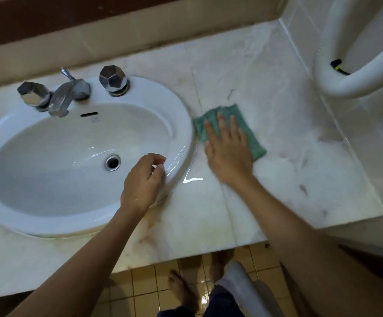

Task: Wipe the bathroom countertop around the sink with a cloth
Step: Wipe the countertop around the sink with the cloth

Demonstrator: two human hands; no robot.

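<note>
**Bare forearms reach in, cloth pressed beside the basin**

Both forearms come in from the lower edge. The right hand (229,154) lies flat, fingers straight and slightly spread, pressing the folded green microfibre cloth (253,140) onto the pale marble bench (277,179), just beside the rim of the white oval ceramic sink (181,124). The left hand (143,181) holds nothing, fingers loosely curled over that rim. The wipe would go best with a flat palm, even pressure and overlapping strokes tracing the rim's curve

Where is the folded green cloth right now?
In the head view, the folded green cloth lies flat on the white marble countertop, just right of the rim of the white oval sink, pressed under the right hand.
</note>
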